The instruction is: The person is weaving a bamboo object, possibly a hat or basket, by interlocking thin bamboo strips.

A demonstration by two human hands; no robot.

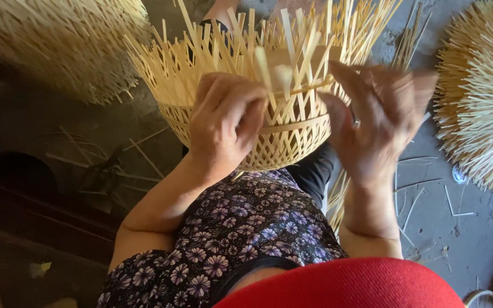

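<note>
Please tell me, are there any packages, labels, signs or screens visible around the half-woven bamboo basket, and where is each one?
None can be made out. Only the bamboo basket under the left hand and right hand, stacked unfinished baskets and loose bamboo strips on the floor show; the small things at the bottom right corner are too cropped to tell.

Half-woven bamboo basket (269, 114) on lap, left hand (226, 122) gripping its rim, right hand (378, 122) blurred among upright strips (292, 40), loose splints on floor (452, 228)

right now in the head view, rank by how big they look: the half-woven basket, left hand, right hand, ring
1. half-woven basket
2. left hand and right hand: about alike; the right is motion-blurred, so unranked
3. ring
</note>
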